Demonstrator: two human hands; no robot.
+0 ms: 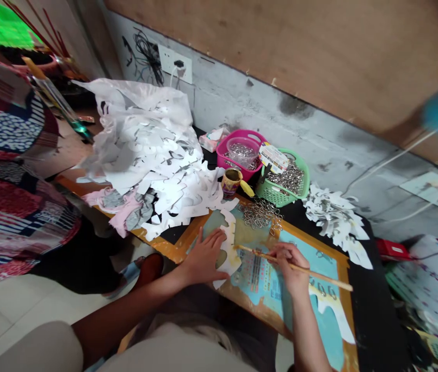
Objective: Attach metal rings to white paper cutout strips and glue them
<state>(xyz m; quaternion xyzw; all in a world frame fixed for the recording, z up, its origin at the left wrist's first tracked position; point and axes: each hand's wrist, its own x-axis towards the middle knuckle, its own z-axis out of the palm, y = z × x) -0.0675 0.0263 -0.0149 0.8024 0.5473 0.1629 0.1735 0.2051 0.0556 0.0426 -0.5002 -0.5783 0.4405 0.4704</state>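
The left hand (203, 257) lies flat and open on a white cut paper sheet (228, 253), over an orange-framed wooden board (250, 310). The right hand (290, 267) closes around a thin wooden stick (321, 275), with a pile of silver metal rings (259, 214) just beyond it

No legible wording anywhere
A printed tag (273, 158) clipped to the green plastic basket (292, 194) carries small coloured print, too small to read. The painted board (259, 274) has rows of multicoloured print on its blue panel, also unreadable. The white printed sheet (432, 279) at the right shows large characters, perhaps Chinese, but blurred. The red box (392, 250) has a small white label, and the small tin (231, 182) has a printed wrapper; neither can be made out.
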